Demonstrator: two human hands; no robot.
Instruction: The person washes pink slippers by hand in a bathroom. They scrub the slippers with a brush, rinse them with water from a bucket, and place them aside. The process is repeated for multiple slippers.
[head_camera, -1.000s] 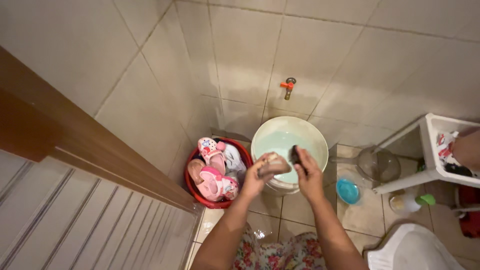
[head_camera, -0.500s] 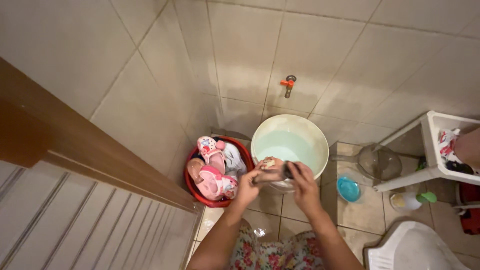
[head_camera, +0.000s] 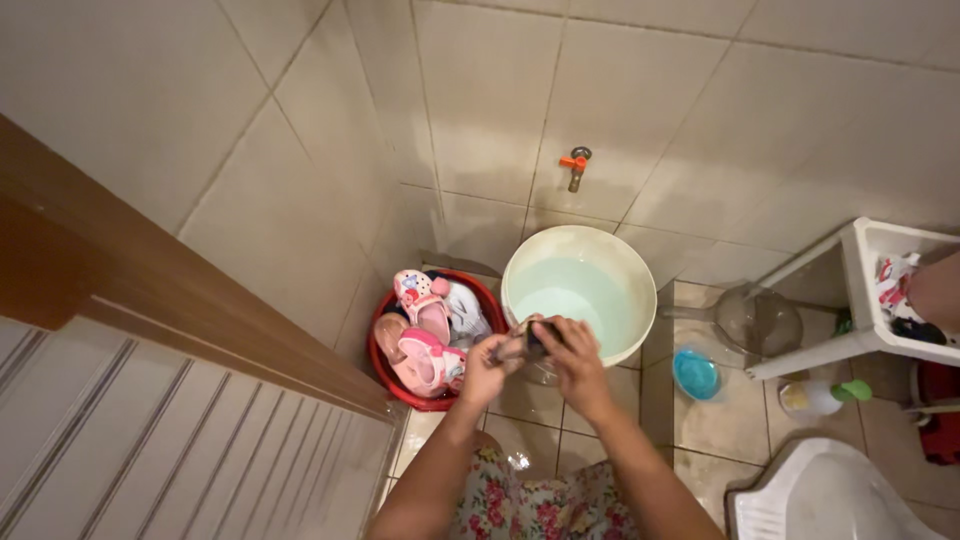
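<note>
Left hand (head_camera: 487, 366) closed around a small shoe (head_camera: 512, 347); right hand (head_camera: 569, 352) gripping what appears to be a dark brush (head_camera: 534, 339) against it, at the near rim of the white bucket (head_camera: 640, 300). Beside it, a red basin (head_camera: 382, 372) of pink shoes (head_camera: 425, 345). Beyond, a wall tap (head_camera: 575, 165).

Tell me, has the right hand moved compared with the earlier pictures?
Yes. The right hand has come left and toward the person, off the water, to the near rim of the bucket, meeting the left hand.
</note>
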